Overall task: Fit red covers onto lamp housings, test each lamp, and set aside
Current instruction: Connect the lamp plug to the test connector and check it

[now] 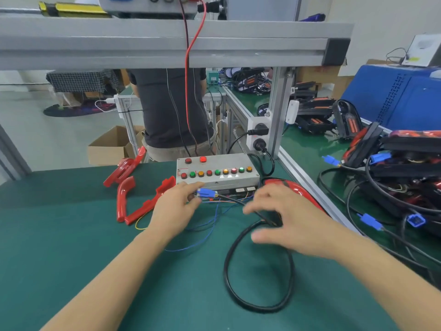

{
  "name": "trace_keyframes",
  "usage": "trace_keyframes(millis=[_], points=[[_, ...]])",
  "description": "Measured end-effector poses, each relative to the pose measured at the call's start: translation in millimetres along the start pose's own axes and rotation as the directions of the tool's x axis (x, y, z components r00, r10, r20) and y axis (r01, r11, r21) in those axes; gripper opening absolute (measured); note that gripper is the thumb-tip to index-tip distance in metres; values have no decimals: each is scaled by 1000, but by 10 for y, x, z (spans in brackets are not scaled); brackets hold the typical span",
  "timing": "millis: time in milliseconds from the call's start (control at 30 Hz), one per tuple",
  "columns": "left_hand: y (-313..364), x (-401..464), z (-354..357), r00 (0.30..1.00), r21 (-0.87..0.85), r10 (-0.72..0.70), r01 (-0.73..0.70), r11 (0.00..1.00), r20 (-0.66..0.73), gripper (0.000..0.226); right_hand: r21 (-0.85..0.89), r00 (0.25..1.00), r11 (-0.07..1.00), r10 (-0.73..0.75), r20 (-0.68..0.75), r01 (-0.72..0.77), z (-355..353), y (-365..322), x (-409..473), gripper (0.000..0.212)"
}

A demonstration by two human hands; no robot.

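Loose red covers lie left on green tabletop. Left hand pinches blue connector at test box. Right hand, blurred, fingers spread over covered lamp and its black cable, gripping nothing.

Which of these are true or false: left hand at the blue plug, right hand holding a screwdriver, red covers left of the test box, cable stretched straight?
1. The left hand pinches the blue plug. True.
2. The right hand holds a screwdriver. False: no screwdriver shows; its fingers are spread.
3. Loose red covers lie left of the test box. True.
4. The black cable is stretched straight. False: it lies in a loop on the green mat.
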State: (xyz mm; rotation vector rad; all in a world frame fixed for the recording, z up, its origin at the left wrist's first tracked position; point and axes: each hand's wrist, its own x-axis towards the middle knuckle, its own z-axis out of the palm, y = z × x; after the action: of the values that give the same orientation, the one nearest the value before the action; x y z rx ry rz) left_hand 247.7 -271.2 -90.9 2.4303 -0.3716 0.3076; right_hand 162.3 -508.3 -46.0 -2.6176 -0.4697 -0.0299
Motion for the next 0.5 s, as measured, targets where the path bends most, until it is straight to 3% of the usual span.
trace_keyframes(millis=[100, 233, 433, 500], points=[[-27, 40, 55, 996, 96, -40, 47, 994, -74, 32, -207, 984, 977, 82, 160, -48, -21, 75, -374, 52], [-73, -6, 100, 997, 311, -63, 71, 948, -37, 26, -268, 932, 957, 191, 306, -108, 132, 51, -487, 45], [-117, -119, 32, 992, 579, -92, 23, 815, 91, 53, -419, 972, 907, 137, 190, -45, 296, 4, -338, 33], [-111, -118, 17, 986, 610, -82, -23, 792, 143, 53, -371, 984, 927, 118, 137, -60, 209, 25, -345, 30]])
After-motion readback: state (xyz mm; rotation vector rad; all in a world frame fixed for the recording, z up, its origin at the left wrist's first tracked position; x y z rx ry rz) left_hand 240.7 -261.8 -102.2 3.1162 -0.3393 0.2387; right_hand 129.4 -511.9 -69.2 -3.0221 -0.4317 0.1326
